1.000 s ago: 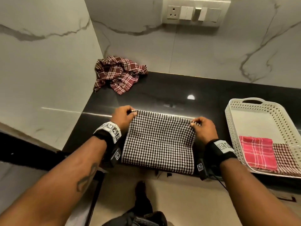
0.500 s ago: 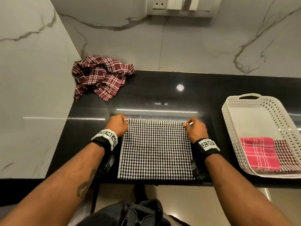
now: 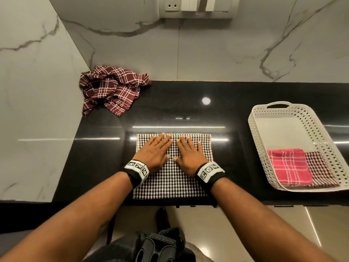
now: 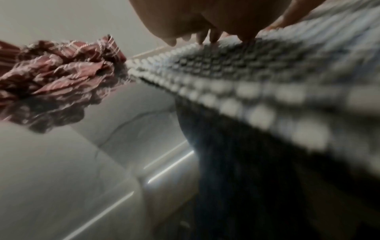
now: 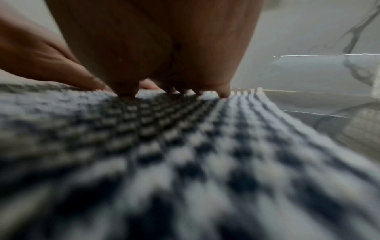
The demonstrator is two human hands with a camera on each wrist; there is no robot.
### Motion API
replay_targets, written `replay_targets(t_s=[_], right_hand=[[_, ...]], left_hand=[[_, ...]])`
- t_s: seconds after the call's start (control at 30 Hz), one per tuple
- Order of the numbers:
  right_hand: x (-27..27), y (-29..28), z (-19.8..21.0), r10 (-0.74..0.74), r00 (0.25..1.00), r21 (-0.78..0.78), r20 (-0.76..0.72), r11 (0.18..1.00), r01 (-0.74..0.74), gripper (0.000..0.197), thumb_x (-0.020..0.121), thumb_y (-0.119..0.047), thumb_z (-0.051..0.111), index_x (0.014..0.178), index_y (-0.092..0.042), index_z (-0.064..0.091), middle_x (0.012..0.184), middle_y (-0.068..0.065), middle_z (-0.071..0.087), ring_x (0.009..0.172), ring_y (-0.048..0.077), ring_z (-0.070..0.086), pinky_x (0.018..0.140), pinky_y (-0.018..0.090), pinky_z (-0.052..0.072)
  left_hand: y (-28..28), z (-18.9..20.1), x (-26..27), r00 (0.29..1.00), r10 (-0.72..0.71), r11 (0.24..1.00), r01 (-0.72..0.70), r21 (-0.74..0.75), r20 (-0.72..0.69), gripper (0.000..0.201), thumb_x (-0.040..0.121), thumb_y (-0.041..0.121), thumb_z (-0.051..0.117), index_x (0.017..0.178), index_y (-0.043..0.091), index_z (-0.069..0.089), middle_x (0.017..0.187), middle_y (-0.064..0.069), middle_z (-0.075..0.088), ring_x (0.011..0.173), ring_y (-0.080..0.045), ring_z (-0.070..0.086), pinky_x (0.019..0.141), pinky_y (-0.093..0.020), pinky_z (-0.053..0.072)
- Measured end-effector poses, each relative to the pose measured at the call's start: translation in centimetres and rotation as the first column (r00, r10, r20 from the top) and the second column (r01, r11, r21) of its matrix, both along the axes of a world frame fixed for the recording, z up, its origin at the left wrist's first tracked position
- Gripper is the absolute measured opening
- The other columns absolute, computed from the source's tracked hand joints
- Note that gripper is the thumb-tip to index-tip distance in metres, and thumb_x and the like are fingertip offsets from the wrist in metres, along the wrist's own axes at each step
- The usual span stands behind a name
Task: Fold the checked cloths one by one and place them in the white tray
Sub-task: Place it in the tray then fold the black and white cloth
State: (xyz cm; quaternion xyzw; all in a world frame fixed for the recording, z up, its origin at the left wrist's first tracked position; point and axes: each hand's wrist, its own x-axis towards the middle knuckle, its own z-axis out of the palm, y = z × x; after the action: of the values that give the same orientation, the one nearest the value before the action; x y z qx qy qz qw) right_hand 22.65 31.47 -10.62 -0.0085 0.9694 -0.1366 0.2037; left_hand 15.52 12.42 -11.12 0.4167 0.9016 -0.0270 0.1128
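A black-and-white checked cloth (image 3: 170, 184) lies folded flat on the black counter, its near edge at the counter's front. My left hand (image 3: 154, 150) and right hand (image 3: 188, 153) rest side by side on its far half, palms down with fingers straight. Both wrist views show the cloth's weave (image 4: 236, 76) (image 5: 185, 138) close under the palms. A crumpled maroon checked cloth (image 3: 111, 89) (image 4: 57, 71) sits in the back left corner. The white perforated tray (image 3: 279, 133) stands at the right and holds a folded pink checked cloth (image 3: 289, 167) beside a folded brown checked one (image 3: 321, 169).
The black counter (image 3: 188, 110) meets marble walls at the back and left, with a socket panel (image 3: 196, 6) above. The floor lies below the counter's front edge (image 3: 283, 204).
Both hands let go of the cloth's far corners and moved inward to lie flat on its middle. The cloth, earlier hanging over the front edge, now lies flat on the counter.
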Motion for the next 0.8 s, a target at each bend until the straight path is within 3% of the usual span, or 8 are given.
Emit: replay_targets(t_s=[0.1, 0.17, 0.27, 0.37, 0.5, 0.63, 0.73, 0.8], right_hand=[[0.8, 2.5, -1.5, -0.073, 0.995, 0.042, 0.074, 0.997, 0.070, 0.086, 0.092, -0.074, 0.017, 0.156, -0.025, -0.015, 0.159, -0.002, -0.030, 0.147, 0.022, -0.028, 0.114, 0.055, -0.020], [1.4, 5.3, -1.4, -0.144, 0.986, 0.073, 0.083, 0.988, 0.138, 0.090, 0.091, -0.076, 0.016, 0.156, -0.023, -0.016, 0.160, -0.001, -0.030, 0.147, 0.022, -0.028, 0.116, 0.057, -0.017], [1.7, 7.3, -0.2, -0.142, 0.986, 0.201, 0.086, 0.972, 0.123, 0.087, 0.094, -0.070, 0.016, 0.157, -0.018, -0.013, 0.163, 0.002, -0.023, 0.149, 0.023, -0.023, 0.117, 0.058, -0.016], [1.5, 3.6, 1.2, -0.106, 0.994, 0.192, 0.034, 0.977, 0.098, 0.080, 0.099, -0.058, 0.021, 0.157, -0.012, -0.009, 0.163, 0.008, -0.020, 0.150, 0.026, -0.021, 0.117, 0.058, -0.015], [3.8, -2.0, 0.2, 0.075, 0.994, 0.038, 0.077, 0.996, -0.078, 0.073, 0.101, -0.056, 0.019, 0.157, -0.019, -0.009, 0.163, 0.001, -0.022, 0.150, 0.024, -0.020, 0.117, 0.055, -0.014], [6.9, 2.7, -1.5, -0.002, 0.997, 0.063, 0.074, 0.998, -0.003, 0.079, 0.097, -0.066, 0.014, 0.157, -0.022, -0.013, 0.161, -0.001, -0.027, 0.148, 0.020, -0.026, 0.116, 0.055, -0.019], [8.7, 5.9, -0.4, -0.109, 0.990, 0.117, 0.093, 0.988, 0.098, 0.077, 0.100, -0.059, 0.017, 0.157, -0.015, -0.011, 0.163, 0.003, -0.023, 0.149, 0.022, -0.022, 0.116, 0.057, -0.018], [9.1, 4.8, 0.5, -0.151, 0.985, 0.155, 0.082, 0.978, 0.137, 0.074, 0.102, -0.048, 0.022, 0.157, -0.008, -0.007, 0.164, 0.009, -0.019, 0.150, 0.025, -0.019, 0.117, 0.059, -0.014]], left_hand=[[-3.0, -1.0, 0.1, 0.978, 0.198, 0.980, -0.195, -0.045, 0.063, 0.086, 0.089, 0.072, 0.003, 0.158, 0.021, -0.004, 0.164, 0.001, -0.012, 0.152, -0.015, -0.010, 0.124, -0.041, -0.003], [-5.5, -1.0, 0.2, 0.963, 0.266, 0.963, -0.264, -0.059, 0.040, 0.085, 0.090, 0.069, 0.005, 0.158, 0.019, -0.004, 0.165, 0.001, -0.012, 0.152, -0.014, -0.012, 0.124, -0.041, -0.004], [-6.8, 0.0, 0.3, 0.953, 0.304, 0.944, -0.300, -0.140, 0.006, 0.077, 0.097, 0.061, 0.010, 0.158, 0.016, -0.006, 0.165, -0.002, -0.012, 0.151, -0.017, -0.014, 0.123, -0.041, -0.008], [-3.7, 1.6, 1.5, 0.962, 0.271, 0.953, -0.270, -0.136, -0.009, 0.074, 0.101, 0.054, 0.017, 0.158, 0.012, -0.003, 0.165, -0.006, -0.012, 0.152, -0.022, -0.014, 0.123, -0.045, -0.008], [-0.4, 0.8, 5.2, 0.997, 0.067, 0.987, -0.059, -0.149, 0.048, 0.085, 0.085, 0.064, -0.009, 0.157, 0.018, -0.007, 0.163, -0.002, -0.017, 0.150, -0.019, -0.016, 0.123, -0.044, -0.006], [-5.5, -0.4, 6.9, 0.977, 0.209, 0.972, -0.202, -0.119, 0.051, 0.085, 0.086, 0.067, -0.009, 0.156, 0.019, -0.010, 0.163, -0.001, -0.020, 0.148, -0.015, -0.021, 0.123, -0.040, -0.007], [-8.6, 0.2, 7.5, 0.963, 0.267, 0.953, -0.258, -0.162, 0.039, 0.083, 0.088, 0.065, -0.006, 0.156, 0.018, -0.011, 0.162, 0.000, -0.021, 0.150, -0.015, -0.018, 0.123, -0.040, -0.006], [-7.8, 0.6, 8.3, 0.961, 0.275, 0.949, -0.266, -0.167, 0.038, 0.077, 0.095, 0.061, 0.003, 0.156, 0.015, -0.009, 0.163, -0.003, -0.019, 0.150, -0.017, -0.018, 0.123, -0.041, -0.007]])
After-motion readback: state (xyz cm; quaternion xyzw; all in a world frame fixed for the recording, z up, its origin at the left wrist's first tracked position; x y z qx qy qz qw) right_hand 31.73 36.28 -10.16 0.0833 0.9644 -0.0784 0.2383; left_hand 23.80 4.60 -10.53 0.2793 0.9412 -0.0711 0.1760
